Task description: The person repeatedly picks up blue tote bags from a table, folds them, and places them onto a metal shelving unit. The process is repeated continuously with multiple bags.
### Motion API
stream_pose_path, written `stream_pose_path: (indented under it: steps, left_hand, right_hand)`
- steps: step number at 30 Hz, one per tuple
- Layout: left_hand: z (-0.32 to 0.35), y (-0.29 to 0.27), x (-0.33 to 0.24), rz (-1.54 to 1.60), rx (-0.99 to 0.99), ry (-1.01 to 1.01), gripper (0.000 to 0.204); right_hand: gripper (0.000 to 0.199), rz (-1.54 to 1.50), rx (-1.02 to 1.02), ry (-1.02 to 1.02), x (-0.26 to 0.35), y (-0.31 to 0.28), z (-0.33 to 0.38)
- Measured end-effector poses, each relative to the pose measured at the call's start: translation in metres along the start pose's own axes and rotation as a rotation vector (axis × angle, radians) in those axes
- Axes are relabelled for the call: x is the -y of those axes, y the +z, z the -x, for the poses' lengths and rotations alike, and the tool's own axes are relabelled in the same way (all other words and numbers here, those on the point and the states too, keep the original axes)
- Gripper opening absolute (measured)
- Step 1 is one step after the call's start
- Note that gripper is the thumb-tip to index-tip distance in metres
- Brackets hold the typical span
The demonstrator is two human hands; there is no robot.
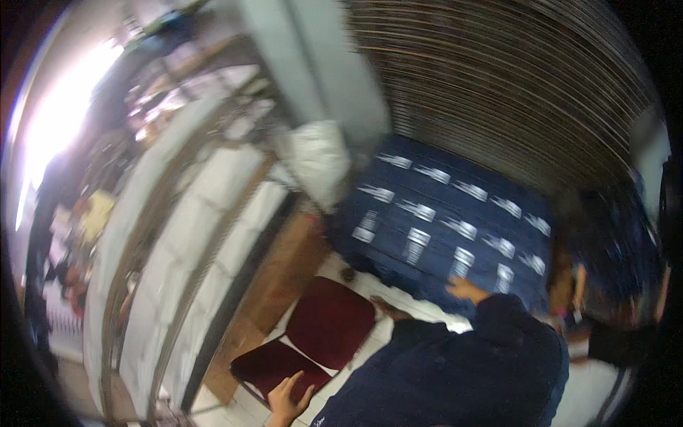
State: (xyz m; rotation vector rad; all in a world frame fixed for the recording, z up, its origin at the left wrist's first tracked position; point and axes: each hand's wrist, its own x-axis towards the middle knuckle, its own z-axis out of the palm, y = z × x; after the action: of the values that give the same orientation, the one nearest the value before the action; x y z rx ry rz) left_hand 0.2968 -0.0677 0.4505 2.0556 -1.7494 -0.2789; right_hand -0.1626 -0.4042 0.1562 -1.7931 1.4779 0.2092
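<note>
My right hand [466,290], out of a dark navy sleeve [505,317], is at the near edge of a wide spread of folded dark blue garments [441,277]. Its fingers are stretched out and seem to hold nothing; blur hides whether they touch the cloth. White labels [417,245] lie in rows across the garments. At the lower edge my left hand [290,398] is in front of a dark red padded chair [333,320], fingers apart and loosely bent. Whether it touches the chair I cannot tell.
Left of the chair stands a shelf with long white stacks [199,206] on wooden boards. A white sack [320,160] sits behind it. A ribbed brown shutter-like wall [498,78] rises behind the garments. More dark cloth [605,242] is at the right. White floor tiles [363,356] surround the chair.
</note>
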Motion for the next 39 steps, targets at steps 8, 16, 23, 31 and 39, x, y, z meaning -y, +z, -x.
stream_pose_path:
  steps: [8, 16, 23, 31, 39]
  left_hand:
    - [0.082, 0.367, 0.147, 0.643, 0.270, -0.628, 0.045]
    - [0.060, 0.339, 0.062, -0.375, 0.549, -0.722, 0.049]
    - [0.004, 0.307, -0.111, -0.273, -0.315, -0.226, 0.031]
    - [0.020, 0.329, -0.187, -0.065, -0.110, 0.049, 0.038]
    - [0.026, 0.328, -0.199, 0.005, -0.259, 0.072, 0.031]
  right_hand:
    - [0.048, -0.424, -0.641, 0.090, -0.058, -0.040, 0.168]
    - [0.020, -1.655, -1.489, 0.346, -0.254, -0.121, 0.288]
    - [0.020, -0.296, -2.032, 0.597, -0.370, -0.299, 0.446]
    - [0.051, -0.068, -1.373, 0.653, -0.456, -0.413, 0.445]
    - [0.032, 0.120, -1.307, 0.551, -0.425, -0.474, 0.388]
